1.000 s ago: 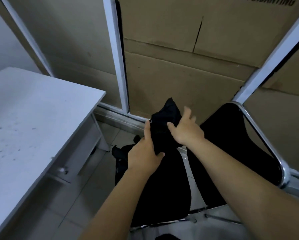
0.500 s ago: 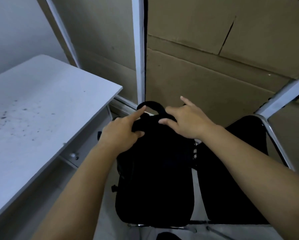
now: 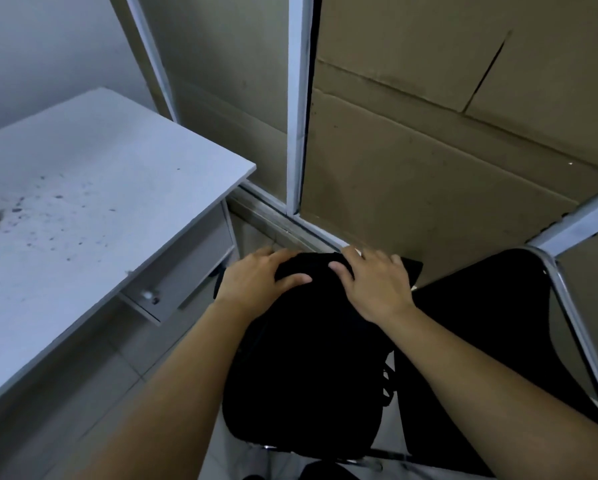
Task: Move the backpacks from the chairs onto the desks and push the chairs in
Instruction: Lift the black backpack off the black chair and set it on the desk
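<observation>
Backpack [image 3: 311,368], black and soft-sided, hangs at lower centre beside the chair [image 3: 498,341], right of the desk [image 3: 82,209], gripped at its top by left hand [image 3: 256,289] and right hand [image 3: 373,289]; likely floppy, best carried there.

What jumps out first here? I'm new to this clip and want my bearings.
Both hands grip the top of a black backpack at centre: left hand, right hand. To its right stands a black chair with a chrome frame, and a speckled white desk fills the left.
</observation>
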